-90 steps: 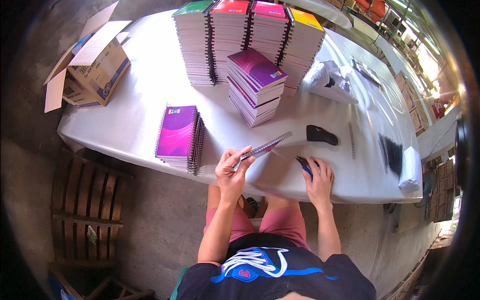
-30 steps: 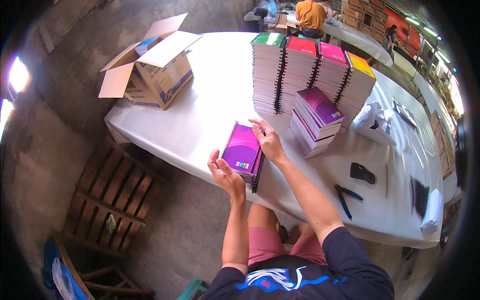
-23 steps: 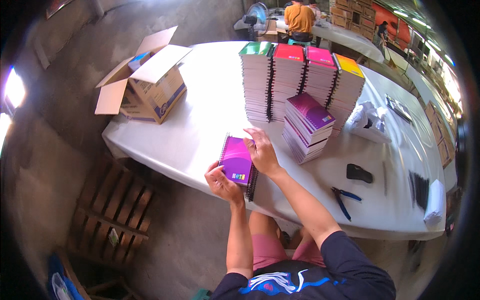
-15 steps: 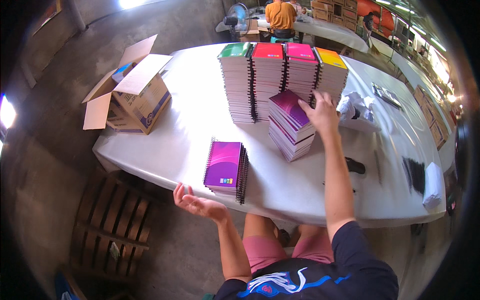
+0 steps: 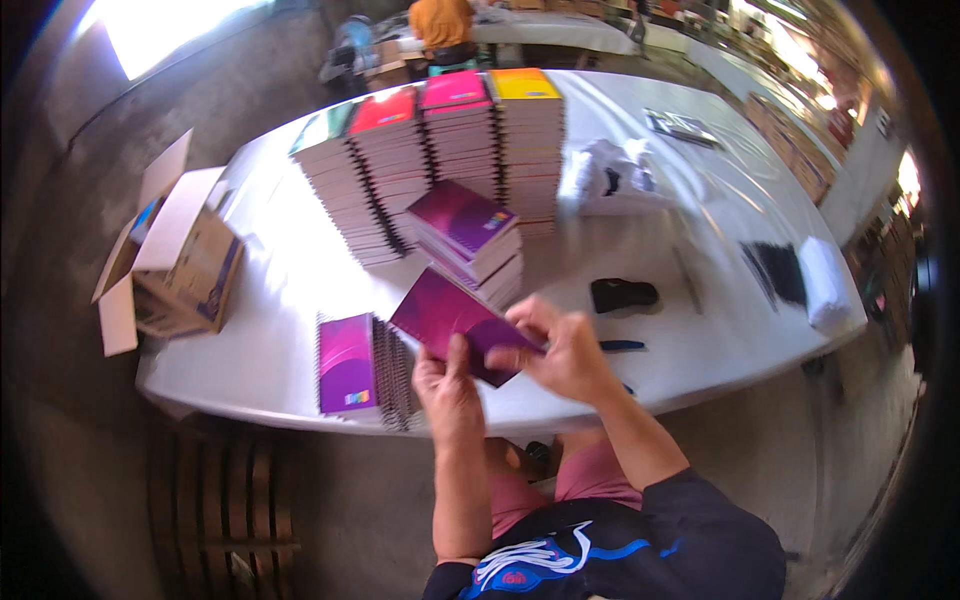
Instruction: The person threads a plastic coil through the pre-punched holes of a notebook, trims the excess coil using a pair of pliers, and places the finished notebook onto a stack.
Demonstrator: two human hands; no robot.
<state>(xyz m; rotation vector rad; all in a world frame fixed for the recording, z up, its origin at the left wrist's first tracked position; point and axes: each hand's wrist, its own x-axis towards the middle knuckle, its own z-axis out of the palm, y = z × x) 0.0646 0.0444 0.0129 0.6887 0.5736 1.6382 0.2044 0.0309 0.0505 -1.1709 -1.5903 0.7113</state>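
Held notebook [image 5: 450, 322]: deep purple cover; short stack [image 5: 470, 235] behind it, purple-magenta top; tall stacks behind that: green [image 5: 318, 130], red [image 5: 383, 110], pink [image 5: 452, 90], yellow-orange [image 5: 522, 84] covers; tabletop [image 5: 270, 300] white; cardboard box [image 5: 185, 265] brown.

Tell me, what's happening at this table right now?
A seated person holds a purple spiral notebook in both hands, the left hand underneath and the right hand on its right side. It sits above the white table, between a low pile of purple notebooks and taller coloured stacks behind.
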